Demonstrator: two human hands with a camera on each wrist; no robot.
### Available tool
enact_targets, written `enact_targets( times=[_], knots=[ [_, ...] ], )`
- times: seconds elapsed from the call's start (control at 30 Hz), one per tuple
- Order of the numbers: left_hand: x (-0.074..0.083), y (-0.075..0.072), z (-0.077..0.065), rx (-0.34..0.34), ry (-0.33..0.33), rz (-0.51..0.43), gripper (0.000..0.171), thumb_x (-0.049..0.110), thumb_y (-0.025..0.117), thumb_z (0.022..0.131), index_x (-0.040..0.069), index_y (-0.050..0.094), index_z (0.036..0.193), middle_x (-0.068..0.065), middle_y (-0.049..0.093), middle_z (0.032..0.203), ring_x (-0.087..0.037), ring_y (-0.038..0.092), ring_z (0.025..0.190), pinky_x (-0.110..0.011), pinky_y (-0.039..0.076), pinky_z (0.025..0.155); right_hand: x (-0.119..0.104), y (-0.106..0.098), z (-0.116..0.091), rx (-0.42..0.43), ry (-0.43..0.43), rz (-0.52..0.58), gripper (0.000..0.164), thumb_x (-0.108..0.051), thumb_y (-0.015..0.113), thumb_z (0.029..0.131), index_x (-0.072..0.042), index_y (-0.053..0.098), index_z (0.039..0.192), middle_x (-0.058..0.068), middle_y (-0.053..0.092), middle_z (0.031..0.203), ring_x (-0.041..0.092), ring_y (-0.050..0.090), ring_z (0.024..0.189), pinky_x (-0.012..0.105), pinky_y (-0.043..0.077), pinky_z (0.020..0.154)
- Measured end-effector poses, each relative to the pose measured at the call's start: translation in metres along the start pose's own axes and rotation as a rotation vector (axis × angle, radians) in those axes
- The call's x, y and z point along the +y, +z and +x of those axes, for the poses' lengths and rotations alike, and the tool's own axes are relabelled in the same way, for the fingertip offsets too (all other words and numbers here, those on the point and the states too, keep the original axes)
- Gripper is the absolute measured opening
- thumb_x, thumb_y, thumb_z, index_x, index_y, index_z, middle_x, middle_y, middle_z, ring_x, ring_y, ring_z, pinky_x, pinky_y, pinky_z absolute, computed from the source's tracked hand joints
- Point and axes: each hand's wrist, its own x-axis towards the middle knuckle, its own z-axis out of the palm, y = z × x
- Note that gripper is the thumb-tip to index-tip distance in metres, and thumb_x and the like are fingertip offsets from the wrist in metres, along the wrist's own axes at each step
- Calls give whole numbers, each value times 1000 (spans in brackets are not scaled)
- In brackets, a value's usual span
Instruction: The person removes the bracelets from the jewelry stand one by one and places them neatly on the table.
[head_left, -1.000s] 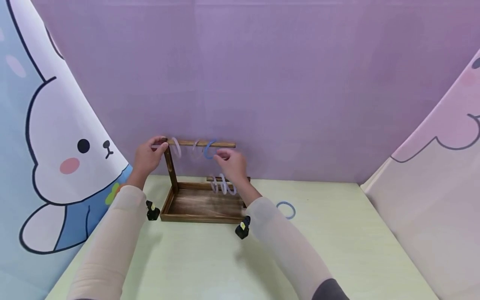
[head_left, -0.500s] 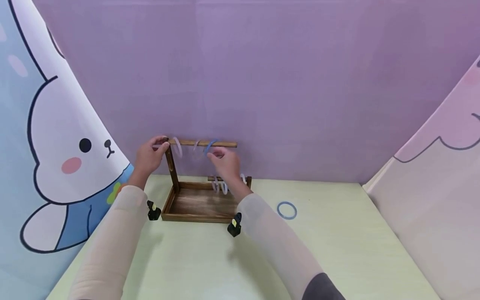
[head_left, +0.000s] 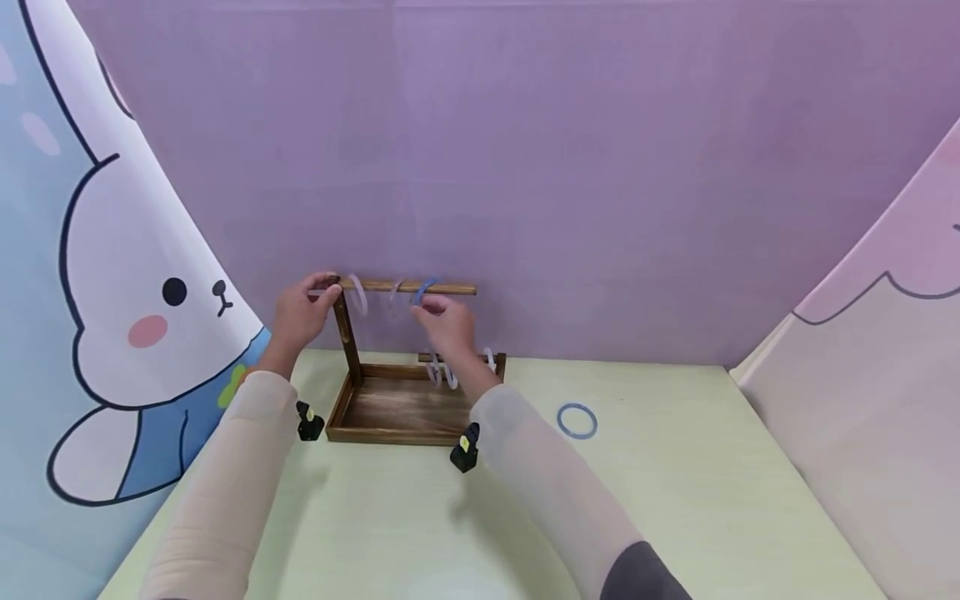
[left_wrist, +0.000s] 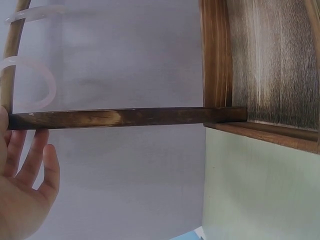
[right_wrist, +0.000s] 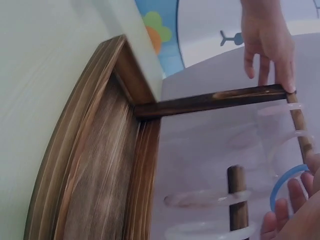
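Observation:
A brown wooden bangle rack (head_left: pixel 405 436) stands on the table, with an upright post at its left and a bar (head_left: pixel 456 289) across the top. My left hand (head_left: pixel 296 317) grips the top corner where post and bar meet. A blue bangle (head_left: pixel 423 288) hangs on that bar, and my right hand (head_left: pixel 450 327) pinches its lower edge. Left of it hang a pale pinkish bangle (head_left: pixel 393 298) and a whitish one (head_left: pixel 359 294). In the right wrist view the blue bangle (right_wrist: pixel 281 188) is partly hidden by my fingers.
Several pale bangles (head_left: pixel 433 371) hang on the rack's lower, shorter bar, some behind my right forearm. Another blue bangle (head_left: pixel 577 421) lies flat on the table to the right. A purple cloth (head_left: pixel 600 183) rises behind the rack, with printed cloths at both sides.
My right hand has moved left and closer to the blue bangle on the top bar, and the bangle has tilted slightly. The left hand stays on the rack's corner.

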Motion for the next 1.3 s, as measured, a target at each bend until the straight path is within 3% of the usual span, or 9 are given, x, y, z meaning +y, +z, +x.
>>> enact_targets(
  times=[0.2,0.9,1.3],
  knots=[
    [2,-3,-1,-3,-7,7,48,40,49,107,9,55,144,-23,59,140,-44,60,125,-56,53,95,-1,-1,1,-28,47,40,21,-33,77,91,-19,80,107,-1,78,105,18,70,97,37,58,83],
    [0,1,-1,5,-2,6,49,42,49,107,9,56,142,-24,61,137,-43,62,121,-56,54,94,-3,-11,4,38,99,79,16,-30,83,87,-16,79,94,-2,74,88,14,67,83,31,56,72],
    [3,2,-2,-5,-8,1,49,41,50,107,9,55,143,-24,60,138,-44,61,123,-58,53,98,-4,-17,4,70,20,121,14,-26,81,88,-15,81,96,-1,76,89,13,67,82,30,55,71]
  ],
)
